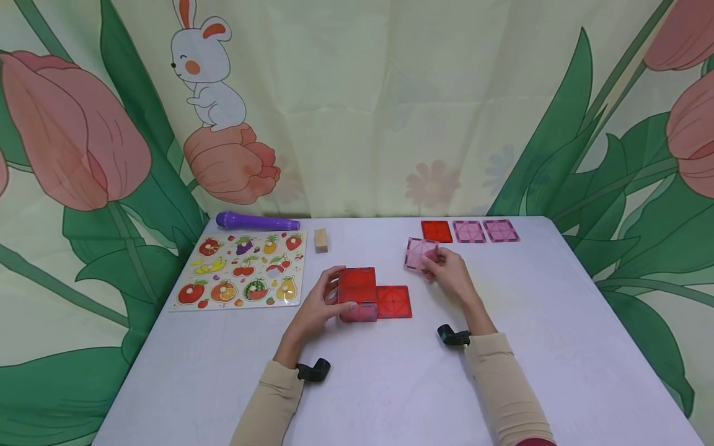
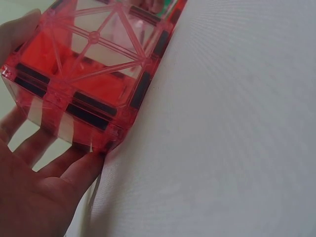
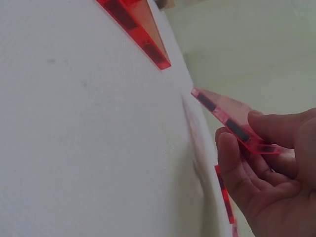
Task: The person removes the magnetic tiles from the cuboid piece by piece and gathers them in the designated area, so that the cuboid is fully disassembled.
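Observation:
A box of red and pink magnetic tiles (image 1: 357,280) stands on the table, and my left hand (image 1: 317,305) grips its left side. The thumb lies across the near pink face, while the other fingers reach round the side and back. A red magnetic tile (image 1: 395,302) lies flat against the box's right side. My right hand (image 1: 453,274) pinches a pink square magnetic tile (image 1: 415,253) between thumb and fingers, raised above the table to the right of the box. In the right wrist view this pink tile (image 3: 228,111) is tilted, its dark edge magnets showing.
Behind the right hand lie a red tile (image 1: 437,231) and two pink tiles (image 1: 469,232) in a row. To the left are a fruit puzzle board (image 1: 223,301), a purple toy microphone (image 1: 256,221) and a small wooden block (image 1: 320,240). A printed curtain (image 1: 357,124) hangs behind the table.

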`<action>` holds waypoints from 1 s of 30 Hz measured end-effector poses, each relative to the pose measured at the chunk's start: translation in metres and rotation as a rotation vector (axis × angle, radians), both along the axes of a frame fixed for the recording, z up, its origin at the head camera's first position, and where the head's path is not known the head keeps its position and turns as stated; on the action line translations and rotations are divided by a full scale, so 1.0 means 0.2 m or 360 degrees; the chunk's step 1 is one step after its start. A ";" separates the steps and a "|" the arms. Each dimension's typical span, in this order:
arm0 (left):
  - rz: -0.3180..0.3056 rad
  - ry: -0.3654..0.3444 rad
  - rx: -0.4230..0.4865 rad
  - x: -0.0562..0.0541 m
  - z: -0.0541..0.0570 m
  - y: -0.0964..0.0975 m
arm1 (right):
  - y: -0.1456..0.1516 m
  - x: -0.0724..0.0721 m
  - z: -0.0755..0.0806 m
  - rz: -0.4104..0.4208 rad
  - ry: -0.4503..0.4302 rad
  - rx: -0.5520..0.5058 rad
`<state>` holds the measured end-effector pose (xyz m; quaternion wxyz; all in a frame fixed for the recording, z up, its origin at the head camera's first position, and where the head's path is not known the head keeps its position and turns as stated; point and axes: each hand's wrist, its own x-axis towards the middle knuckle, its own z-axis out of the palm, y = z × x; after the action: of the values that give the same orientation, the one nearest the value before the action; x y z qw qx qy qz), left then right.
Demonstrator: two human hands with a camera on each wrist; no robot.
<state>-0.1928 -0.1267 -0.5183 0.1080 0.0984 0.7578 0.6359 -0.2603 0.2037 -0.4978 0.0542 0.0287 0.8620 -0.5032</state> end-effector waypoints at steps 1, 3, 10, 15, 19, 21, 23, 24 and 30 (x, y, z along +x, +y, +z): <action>-0.0002 0.0002 0.0000 0.00 0.00 0.00 | 0.01 0.00 0.00 -0.0010 0.0000 -0.0002; -0.0002 0.0001 0.0000 0.00 0.00 0.00 | 0.03 0.00 -0.01 -0.0026 0.0000 -0.0002; -0.0001 -0.0005 -0.0005 0.00 0.01 0.00 | 0.10 -0.01 -0.03 -0.0115 -0.0044 -0.0034; 0.0005 -0.0016 -0.0017 0.00 0.00 0.00 | 0.13 -0.02 -0.04 -0.0146 -0.0030 -0.0055; 0.0010 -0.0016 -0.0027 -0.01 -0.01 0.00 | 0.15 -0.02 -0.04 -0.0203 -0.0049 -0.0041; 0.0011 -0.0016 -0.0028 -0.01 -0.01 0.00 | 0.16 -0.02 -0.03 -0.0241 -0.0077 -0.0024; 0.0012 -0.0017 -0.0031 -0.01 -0.01 0.00 | 0.17 -0.01 -0.03 -0.0287 -0.0104 -0.0026; 0.0011 -0.0016 -0.0033 -0.01 -0.01 0.00 | 0.17 -0.01 -0.03 -0.0300 -0.0111 -0.0027; 0.0005 -0.0004 -0.0023 -0.01 -0.01 0.00 | 0.18 -0.01 -0.03 -0.0358 -0.0087 0.0042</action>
<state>-0.1941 -0.1272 -0.5197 0.1086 0.0956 0.7625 0.6306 -0.2626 0.2407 -0.5040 0.0206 0.1396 0.8581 -0.4936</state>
